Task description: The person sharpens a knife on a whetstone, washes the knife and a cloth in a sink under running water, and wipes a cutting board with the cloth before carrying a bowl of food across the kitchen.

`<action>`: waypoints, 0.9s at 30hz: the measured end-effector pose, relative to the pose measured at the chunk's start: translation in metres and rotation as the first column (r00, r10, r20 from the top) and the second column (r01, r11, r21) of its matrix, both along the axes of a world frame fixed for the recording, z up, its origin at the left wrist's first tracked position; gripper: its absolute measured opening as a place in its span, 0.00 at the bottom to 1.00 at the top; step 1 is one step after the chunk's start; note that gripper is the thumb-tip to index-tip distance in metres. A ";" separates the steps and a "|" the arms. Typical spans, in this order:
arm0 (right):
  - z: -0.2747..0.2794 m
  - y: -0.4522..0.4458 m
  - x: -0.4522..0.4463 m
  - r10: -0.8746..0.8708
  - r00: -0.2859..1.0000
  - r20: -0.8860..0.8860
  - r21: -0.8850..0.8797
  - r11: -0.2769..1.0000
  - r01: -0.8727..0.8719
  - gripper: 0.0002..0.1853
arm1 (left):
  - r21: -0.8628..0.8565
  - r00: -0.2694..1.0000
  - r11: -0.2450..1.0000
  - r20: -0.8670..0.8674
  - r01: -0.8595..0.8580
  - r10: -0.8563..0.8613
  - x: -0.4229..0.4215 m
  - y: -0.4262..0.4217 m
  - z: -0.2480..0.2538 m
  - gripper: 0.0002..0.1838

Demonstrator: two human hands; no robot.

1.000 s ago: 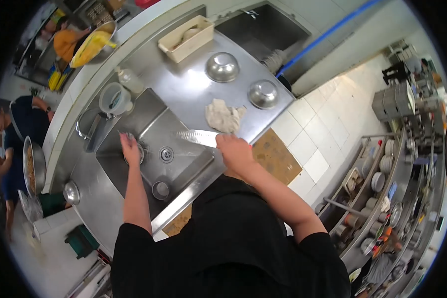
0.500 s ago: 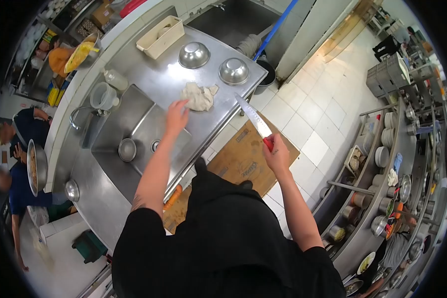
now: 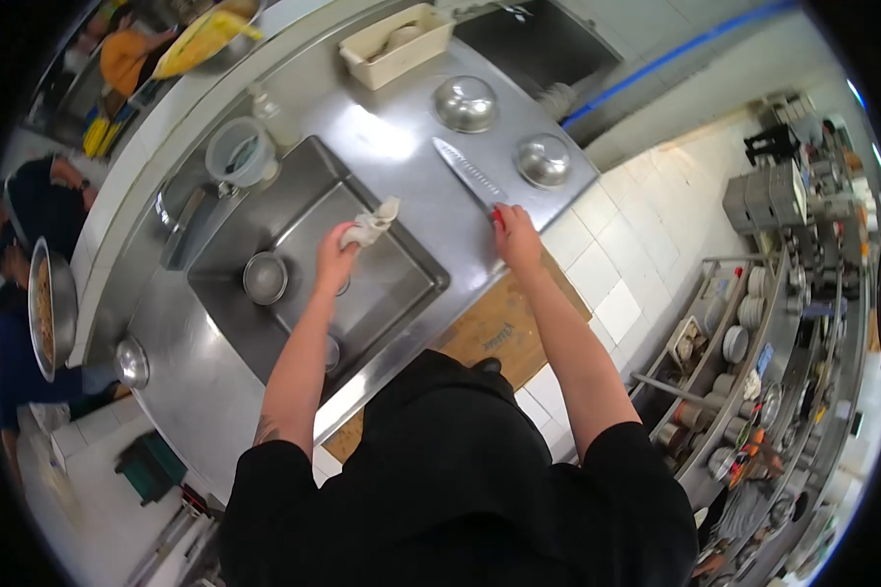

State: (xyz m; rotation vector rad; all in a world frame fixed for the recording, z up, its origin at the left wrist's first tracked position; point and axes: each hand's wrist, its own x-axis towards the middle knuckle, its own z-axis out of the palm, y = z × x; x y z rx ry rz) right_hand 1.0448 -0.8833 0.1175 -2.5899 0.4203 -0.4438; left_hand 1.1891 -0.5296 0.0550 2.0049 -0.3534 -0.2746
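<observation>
Over sink (image 3: 387,279), L hand (image 3: 336,259) fwd, fingers round cloth (image 3: 371,224); R hand (image 3: 517,241) nr counter (image 3: 411,181), fingers round knife (image 3: 467,170)

Wears short black sleeves (image 3: 622,465), plain black cloth (image 3: 450,470) over the front and a dark shoe (image 3: 487,365); bears a dark marking (image 3: 267,428) on the left forearm (image 3: 300,362).

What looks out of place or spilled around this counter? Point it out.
One mild oddity: flattened cardboard lies on the tiled floor beside the steel counter, looking makeshift. I see no obvious spill or damage; the left hand holds a cloth and the right hand a knife, neither looking odd.
</observation>
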 end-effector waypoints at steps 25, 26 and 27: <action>0.008 0.342 0.209 0.477 0.866 -0.148 0.519 0.783 -0.343 0.13 | 0.329 0.833 0.888 0.545 -0.321 0.099 0.091 0.152 0.080 0.38; -0.002 0.347 0.211 0.455 0.886 -0.088 0.577 0.748 -0.327 0.13 | 0.434 0.819 0.821 0.570 -0.372 0.070 0.100 0.147 0.090 0.39; -0.003 0.351 0.210 0.428 0.903 -0.033 0.634 0.708 -0.312 0.13 | 0.531 0.809 0.737 0.586 -0.419 0.038 0.103 0.146 0.093 0.40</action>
